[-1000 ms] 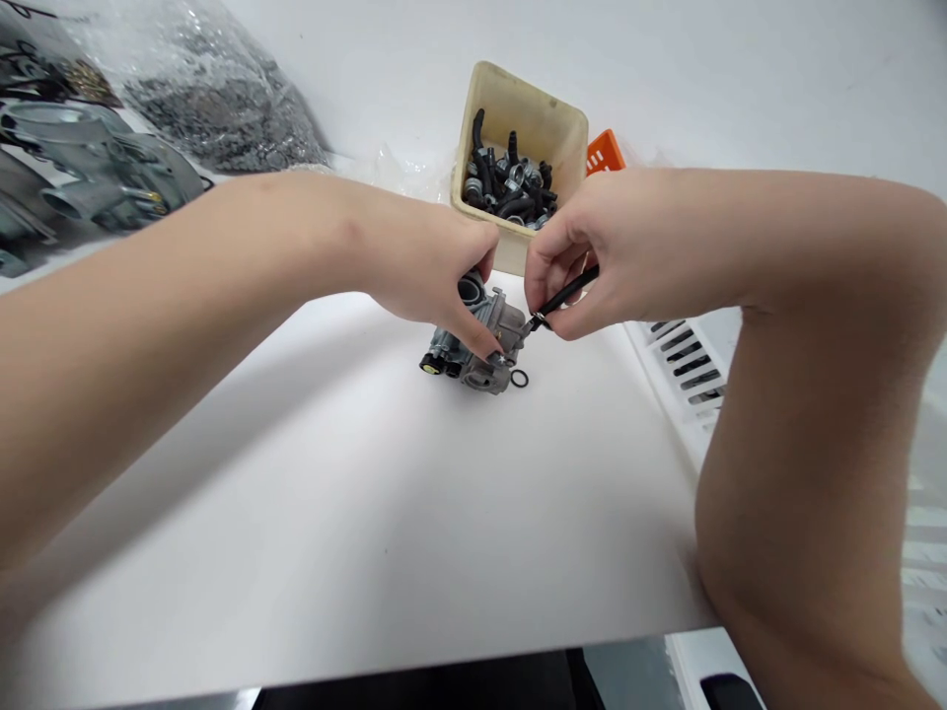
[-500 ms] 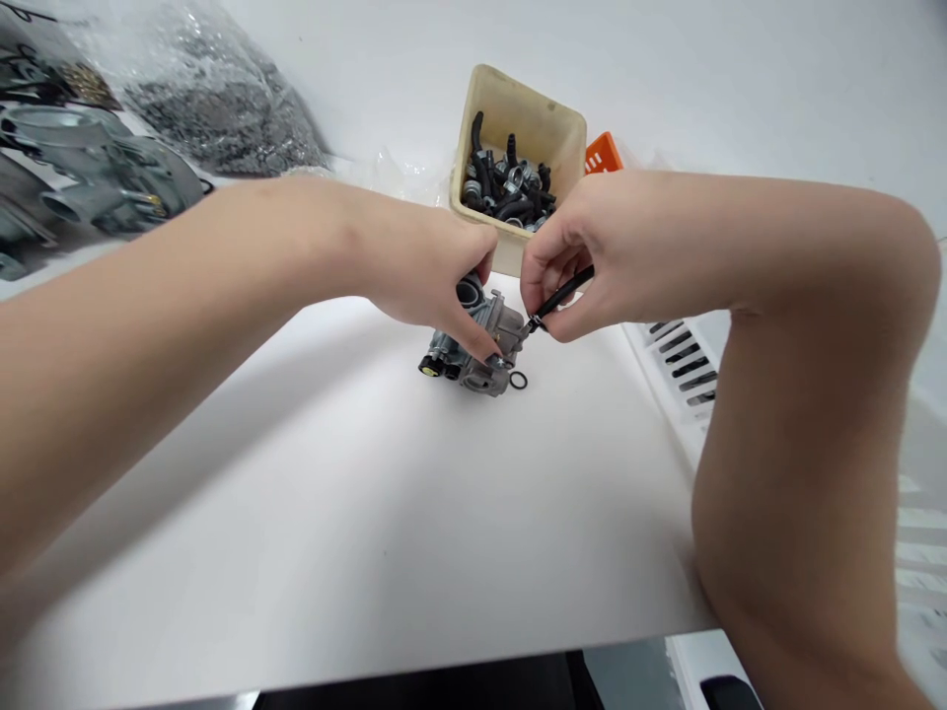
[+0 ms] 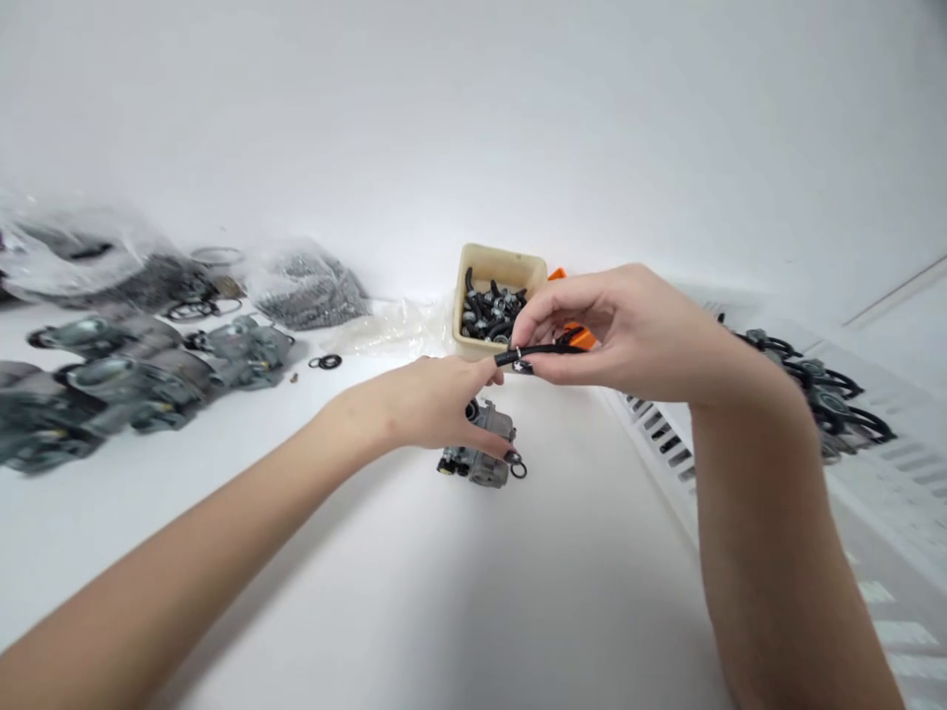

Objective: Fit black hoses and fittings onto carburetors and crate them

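Note:
A grey metal carburetor (image 3: 488, 471) lies on the white table (image 3: 385, 582), with my left hand (image 3: 444, 409) gripping it from above, thumb across its near side. A small black ring (image 3: 519, 470) touches or nearly touches its right end. Just above and to the right, my right hand (image 3: 599, 330) pinches a black hose (image 3: 547, 350) that carries a metal clip. The hose's left end is near my left index finger, apart from the carburetor.
Behind my hands stands a cream bin (image 3: 460, 296) of hoses and clamps, beside an orange object (image 3: 581, 335). More carburetors (image 3: 140, 380) and bagged parts (image 3: 307, 284) lie left. A white slotted crate (image 3: 903, 473) holds carburetors at right.
The view has tilted up, showing more of the wall and both sides. My right hand has lifted the hose away from the carburetor; my left hand still holds the carburetor.

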A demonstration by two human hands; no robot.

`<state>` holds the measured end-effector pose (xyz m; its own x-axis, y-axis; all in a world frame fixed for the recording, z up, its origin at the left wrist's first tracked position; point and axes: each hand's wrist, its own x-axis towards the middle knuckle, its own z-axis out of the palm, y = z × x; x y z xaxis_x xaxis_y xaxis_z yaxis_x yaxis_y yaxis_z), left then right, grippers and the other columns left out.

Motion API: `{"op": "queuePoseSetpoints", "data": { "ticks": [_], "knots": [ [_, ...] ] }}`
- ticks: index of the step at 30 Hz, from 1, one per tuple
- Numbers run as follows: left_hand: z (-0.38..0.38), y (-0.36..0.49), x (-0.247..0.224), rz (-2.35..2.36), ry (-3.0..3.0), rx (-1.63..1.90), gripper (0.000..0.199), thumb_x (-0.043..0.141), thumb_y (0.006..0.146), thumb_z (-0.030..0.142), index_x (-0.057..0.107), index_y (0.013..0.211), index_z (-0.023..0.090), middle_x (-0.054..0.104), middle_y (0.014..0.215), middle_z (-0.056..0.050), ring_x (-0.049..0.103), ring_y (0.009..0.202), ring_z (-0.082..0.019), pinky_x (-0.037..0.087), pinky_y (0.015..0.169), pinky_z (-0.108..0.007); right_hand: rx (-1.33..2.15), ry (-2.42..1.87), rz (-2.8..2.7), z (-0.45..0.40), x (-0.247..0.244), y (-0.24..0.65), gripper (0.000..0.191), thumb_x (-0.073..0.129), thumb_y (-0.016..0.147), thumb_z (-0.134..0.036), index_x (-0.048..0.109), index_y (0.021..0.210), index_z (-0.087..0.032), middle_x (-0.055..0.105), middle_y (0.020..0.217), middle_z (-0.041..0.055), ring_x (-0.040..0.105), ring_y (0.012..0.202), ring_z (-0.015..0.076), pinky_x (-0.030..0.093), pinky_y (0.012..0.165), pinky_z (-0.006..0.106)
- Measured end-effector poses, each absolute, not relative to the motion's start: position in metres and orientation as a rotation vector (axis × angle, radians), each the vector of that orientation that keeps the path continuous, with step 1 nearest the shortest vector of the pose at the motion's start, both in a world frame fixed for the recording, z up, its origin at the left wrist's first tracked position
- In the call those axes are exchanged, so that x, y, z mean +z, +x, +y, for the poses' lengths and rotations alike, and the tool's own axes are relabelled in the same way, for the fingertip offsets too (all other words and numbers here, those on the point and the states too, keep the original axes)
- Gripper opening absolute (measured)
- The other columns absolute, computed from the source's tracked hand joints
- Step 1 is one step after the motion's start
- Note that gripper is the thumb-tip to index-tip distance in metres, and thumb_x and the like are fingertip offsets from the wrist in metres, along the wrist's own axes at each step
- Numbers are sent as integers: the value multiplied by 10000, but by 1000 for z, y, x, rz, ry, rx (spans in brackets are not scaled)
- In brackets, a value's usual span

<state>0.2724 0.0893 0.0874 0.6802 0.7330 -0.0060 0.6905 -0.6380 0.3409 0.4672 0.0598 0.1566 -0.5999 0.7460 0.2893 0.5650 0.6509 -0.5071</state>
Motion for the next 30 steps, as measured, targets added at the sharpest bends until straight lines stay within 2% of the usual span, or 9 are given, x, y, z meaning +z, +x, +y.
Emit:
{"op": "queuePoseSetpoints", "data": {
  "ticks": [3, 6, 8, 11, 15, 19, 24, 30],
  "knots": [
    [79, 268, 111, 969, 2591, 479, 409, 670, 750, 526, 625, 1035, 237, 697, 955, -24, 656, 788, -196, 476, 618, -272, 572, -888, -2306, 57, 157, 463, 95, 658, 786, -246, 693, 866, -208, 672, 787, 4, 586, 653, 110, 455, 544, 246],
    [70, 260, 134, 774, 2649, 750, 231, 701, 770, 398, 614, 908, 234, 672, 783, 34, 626, 676, -132, 469, 591, -232, 556, -810, -2213, 52, 158, 461, 104, 666, 784, -250, 699, 872, -206, 682, 806, 16, 609, 692, 123, 464, 580, 256],
    [66, 254, 143, 642, 2758, 963, 119, 658, 816, 311, 583, 822, 219, 627, 681, 43, 582, 603, -111, 463, 599, -239, 547, -767, -2153, 47, 161, 460, 92, 669, 791, -256, 696, 865, -209, 690, 833, 26, 619, 728, 135, 468, 603, 268],
    [61, 247, 151, 472, 2873, 1312, 147, 545, 872, 188, 508, 731, 206, 555, 588, 39, 516, 541, -101, 458, 607, -268, 508, -734, -2103, 39, 165, 459, 78, 673, 804, -276, 692, 844, -212, 687, 815, 20, 605, 718, 135, 456, 600, 275],
    [54, 244, 155, 488, 2985, 1448, 120, 504, 851, 100, 490, 803, 209, 553, 622, 37, 507, 537, -95, 460, 602, -281, 409, -753, -2088, 31, 169, 459, 44, 643, 827, -249, 681, 819, -228, 672, 769, -2, 589, 687, 129, 438, 579, 270],
    [51, 246, 156, 504, 3077, 1422, 119, 490, 846, 92, 498, 882, 205, 555, 626, 35, 510, 549, -110, 466, 606, -303, 321, -727, -2108, 25, 172, 459, 44, 609, 838, -239, 650, 822, -237, 668, 780, -8, 592, 685, 126, 441, 580, 262],
    [54, 248, 153, 396, 3055, 1615, 173, 469, 864, 69, 521, 954, 207, 534, 602, 40, 470, 523, -112, 469, 609, -311, 227, -719, -2064, 16, 171, 448, 125, 573, 800, -150, 591, 903, -219, 655, 806, 3, 597, 740, 138, 472, 676, 281],
    [59, 247, 151, 279, 2948, 1898, 155, 515, 859, 80, 576, 941, 198, 577, 605, 37, 399, 448, -89, 471, 600, -335, 169, -756, -1994, 4, 169, 431, 91, 550, 776, -153, 533, 835, -221, 629, 756, -9, 589, 672, 131, 455, 609, 269]
  ]
}}
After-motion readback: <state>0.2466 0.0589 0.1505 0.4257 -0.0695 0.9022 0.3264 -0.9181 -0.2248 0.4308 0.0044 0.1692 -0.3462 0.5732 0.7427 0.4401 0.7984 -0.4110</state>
